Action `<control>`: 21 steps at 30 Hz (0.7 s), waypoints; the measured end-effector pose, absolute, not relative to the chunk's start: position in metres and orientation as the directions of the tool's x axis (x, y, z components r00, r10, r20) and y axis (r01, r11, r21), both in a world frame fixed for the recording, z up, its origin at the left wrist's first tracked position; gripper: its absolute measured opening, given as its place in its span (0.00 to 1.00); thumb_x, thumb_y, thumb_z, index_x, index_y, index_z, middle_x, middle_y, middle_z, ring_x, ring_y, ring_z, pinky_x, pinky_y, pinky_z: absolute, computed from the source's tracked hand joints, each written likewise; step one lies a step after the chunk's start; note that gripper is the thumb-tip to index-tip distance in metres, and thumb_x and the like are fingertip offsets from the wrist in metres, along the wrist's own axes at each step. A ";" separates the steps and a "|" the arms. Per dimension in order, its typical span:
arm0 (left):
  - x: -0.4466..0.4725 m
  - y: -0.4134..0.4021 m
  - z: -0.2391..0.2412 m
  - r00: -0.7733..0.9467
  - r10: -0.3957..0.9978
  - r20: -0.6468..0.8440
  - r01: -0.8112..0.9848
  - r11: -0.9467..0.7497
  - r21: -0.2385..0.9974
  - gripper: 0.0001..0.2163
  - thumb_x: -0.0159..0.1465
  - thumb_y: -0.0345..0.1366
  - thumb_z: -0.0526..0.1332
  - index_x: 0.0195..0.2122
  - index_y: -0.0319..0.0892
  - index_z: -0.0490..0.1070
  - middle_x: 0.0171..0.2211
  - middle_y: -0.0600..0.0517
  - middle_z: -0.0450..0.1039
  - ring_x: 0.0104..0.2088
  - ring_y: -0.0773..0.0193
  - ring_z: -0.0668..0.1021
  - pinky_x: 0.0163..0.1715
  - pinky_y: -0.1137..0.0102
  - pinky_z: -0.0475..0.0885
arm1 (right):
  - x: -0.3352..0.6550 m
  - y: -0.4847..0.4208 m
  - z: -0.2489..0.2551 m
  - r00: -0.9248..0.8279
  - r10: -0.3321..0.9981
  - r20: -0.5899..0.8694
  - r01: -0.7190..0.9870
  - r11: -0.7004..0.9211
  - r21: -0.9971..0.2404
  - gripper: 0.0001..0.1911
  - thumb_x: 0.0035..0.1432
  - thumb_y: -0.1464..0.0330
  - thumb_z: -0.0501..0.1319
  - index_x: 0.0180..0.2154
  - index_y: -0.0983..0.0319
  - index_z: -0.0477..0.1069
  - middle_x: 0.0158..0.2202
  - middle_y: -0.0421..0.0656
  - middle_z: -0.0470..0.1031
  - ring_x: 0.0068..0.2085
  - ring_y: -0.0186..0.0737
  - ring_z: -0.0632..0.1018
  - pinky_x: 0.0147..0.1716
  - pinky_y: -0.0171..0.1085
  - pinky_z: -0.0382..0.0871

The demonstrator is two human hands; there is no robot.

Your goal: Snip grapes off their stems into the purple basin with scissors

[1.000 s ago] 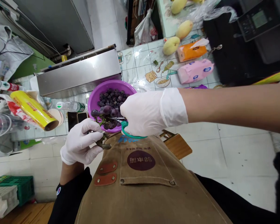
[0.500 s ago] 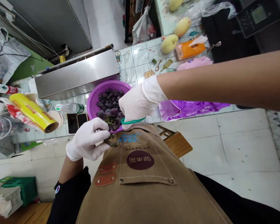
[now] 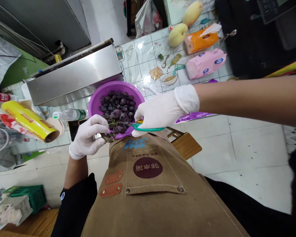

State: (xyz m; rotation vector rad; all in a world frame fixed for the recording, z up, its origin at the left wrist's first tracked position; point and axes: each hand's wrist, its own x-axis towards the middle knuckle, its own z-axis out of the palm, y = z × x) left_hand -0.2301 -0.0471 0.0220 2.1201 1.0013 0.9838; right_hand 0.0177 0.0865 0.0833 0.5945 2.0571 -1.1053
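Observation:
Dark purple grapes [image 3: 117, 102] fill much of a purple plastic basin [image 3: 95, 93] at the counter's front edge. My left hand [image 3: 90, 135], in a white glove, pinches the thick end of a grape stem [image 3: 108, 137] at the basin's near rim. Its thin green branches reach over the grapes. My right hand [image 3: 158, 113], gloved too, grips a pair of scissors [image 3: 150, 129] with green and yellow handles. The narrow blades point left, at the stem's branches above the grapes. Whether the blades touch a branch is hard to tell.
Behind the basin stands a long stainless-steel box [image 3: 75, 74]. To the left lie a clear bottle [image 3: 70, 114], a yellow roll [image 3: 29, 121] and a dark phone [image 3: 74, 128]. Tissue packs [image 3: 206, 64] and yellow melons [image 3: 178, 34] sit at the back right. A wooden stool [image 3: 187, 145] is below the counter.
My right hand has drawn back to the right, so the scissor blades now show. My left hand has shifted slightly left and up with the stem. The view has also shifted.

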 end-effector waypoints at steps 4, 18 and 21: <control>-0.229 -0.047 0.027 0.436 0.818 0.376 0.422 -0.554 0.717 0.15 0.76 0.48 0.61 0.40 0.44 0.78 0.34 0.48 0.76 0.33 0.62 0.79 0.32 0.68 0.78 | 0.037 0.087 0.065 -0.703 0.021 -0.711 0.701 0.190 -0.688 0.25 0.70 0.50 0.67 0.29 0.62 0.72 0.26 0.37 0.70 0.27 0.32 0.67 0.26 0.34 0.62; -0.233 -0.062 0.031 0.354 0.807 0.472 0.301 -0.576 0.760 0.13 0.73 0.47 0.65 0.43 0.42 0.80 0.35 0.46 0.75 0.32 0.61 0.77 0.31 0.65 0.76 | 0.055 0.070 0.024 -0.867 -0.068 -0.493 0.464 -0.471 -0.750 0.26 0.64 0.47 0.73 0.43 0.65 0.80 0.25 0.36 0.71 0.23 0.28 0.67 0.20 0.29 0.61; -0.226 -0.062 0.035 0.339 0.795 0.503 0.295 -0.598 0.745 0.14 0.73 0.47 0.64 0.43 0.41 0.80 0.35 0.47 0.74 0.32 0.62 0.77 0.31 0.66 0.75 | 0.058 0.061 0.014 -0.917 -0.056 -0.395 0.368 -0.497 -0.786 0.31 0.66 0.44 0.70 0.49 0.66 0.79 0.26 0.36 0.70 0.23 0.28 0.67 0.20 0.30 0.60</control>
